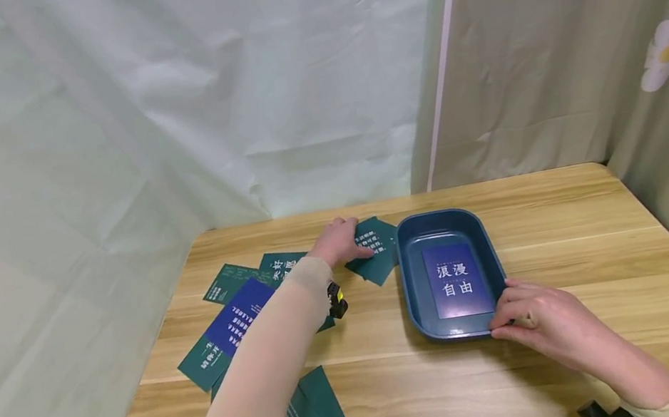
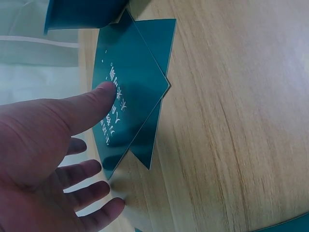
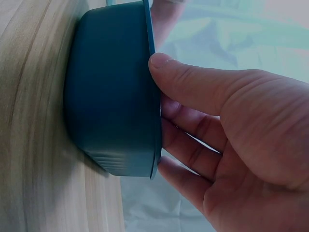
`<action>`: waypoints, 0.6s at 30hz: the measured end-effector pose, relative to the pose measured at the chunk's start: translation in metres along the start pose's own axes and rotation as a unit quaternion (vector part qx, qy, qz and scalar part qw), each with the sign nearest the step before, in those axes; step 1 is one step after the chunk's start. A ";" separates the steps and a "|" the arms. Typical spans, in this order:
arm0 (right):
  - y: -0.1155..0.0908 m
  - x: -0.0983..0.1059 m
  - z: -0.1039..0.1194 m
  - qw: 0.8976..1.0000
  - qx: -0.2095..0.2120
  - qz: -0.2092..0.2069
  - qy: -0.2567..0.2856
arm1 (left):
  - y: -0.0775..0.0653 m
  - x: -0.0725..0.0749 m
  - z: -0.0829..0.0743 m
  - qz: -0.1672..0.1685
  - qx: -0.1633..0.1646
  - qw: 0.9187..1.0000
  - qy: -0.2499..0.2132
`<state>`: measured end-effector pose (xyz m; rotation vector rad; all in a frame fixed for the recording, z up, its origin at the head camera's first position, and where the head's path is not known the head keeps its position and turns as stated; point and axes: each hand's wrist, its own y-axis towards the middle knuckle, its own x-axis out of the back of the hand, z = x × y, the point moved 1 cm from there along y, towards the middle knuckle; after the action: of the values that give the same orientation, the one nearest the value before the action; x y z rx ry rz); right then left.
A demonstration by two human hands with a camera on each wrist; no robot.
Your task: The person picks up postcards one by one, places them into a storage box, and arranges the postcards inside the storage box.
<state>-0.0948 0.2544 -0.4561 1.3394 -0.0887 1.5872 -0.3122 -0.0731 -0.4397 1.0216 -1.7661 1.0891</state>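
My left hand [image 1: 336,243] reaches to a pair of overlapping dark green cards [image 1: 379,259] with white writing. In the left wrist view its thumb lies over the upper card [image 2: 137,77], while the other fingers are spread apart beside the card's edge; whether the thumb touches is hard to tell. Just right of these cards stands a dark blue tray [image 1: 420,329], flat on the table. A purple-blue card [image 1: 461,301] with large white characters lies inside it. My right hand [image 1: 542,318] pinches the tray's rim at the near right corner, thumb and fingertips on the edge.
Several green cards lie scattered at the left, among them one near the front [image 1: 315,409], partly under the left forearm. A purple-blue card [image 1: 240,316] overlaps them. The wooden table [image 1: 587,250] ends at a pale curtain [image 1: 305,97] behind.
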 end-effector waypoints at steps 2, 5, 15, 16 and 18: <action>0.000 0.000 0.000 1.000 -0.002 0.001 -0.001 | 0.000 0.000 0.000 0.002 0.003 1.000 0.006; 0.000 -0.001 0.001 1.000 -0.003 0.003 -0.001 | 0.000 0.000 0.000 0.005 0.003 1.000 0.020; 0.000 -0.001 0.000 1.000 -0.005 0.011 -0.002 | 0.000 -0.002 0.000 0.004 0.026 0.999 0.034; 0.000 -0.001 0.000 1.000 -0.005 0.012 -0.002 | 0.001 -0.002 0.001 0.005 0.029 0.999 0.033; 0.000 -0.001 0.001 1.000 -0.006 0.010 -0.004 | 0.000 -0.001 0.001 0.008 0.035 0.999 0.032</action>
<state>-0.0944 0.2534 -0.4569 1.3395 -0.1178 1.5959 -0.3125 -0.0739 -0.4413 1.0055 -1.6983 1.1870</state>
